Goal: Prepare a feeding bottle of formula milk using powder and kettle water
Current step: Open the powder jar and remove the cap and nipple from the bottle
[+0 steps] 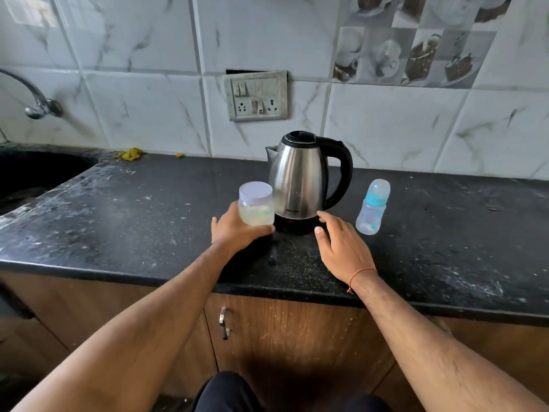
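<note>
I cannot see what is inside the clear round plastic jar with a white lid (256,208); my left hand (234,230) hides its bottom, fingers curled round it. My right hand (341,245) has fingers spread, fingertips (322,216) at the shiny steel kettle (300,179). The clear baby bottle with a blue collar (372,207) stands beyond them on the dusty black stone counter (133,218), under white marble wall tiles (133,108).

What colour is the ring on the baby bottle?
Turquoise blue, on the baby bottle in the head view.
</note>
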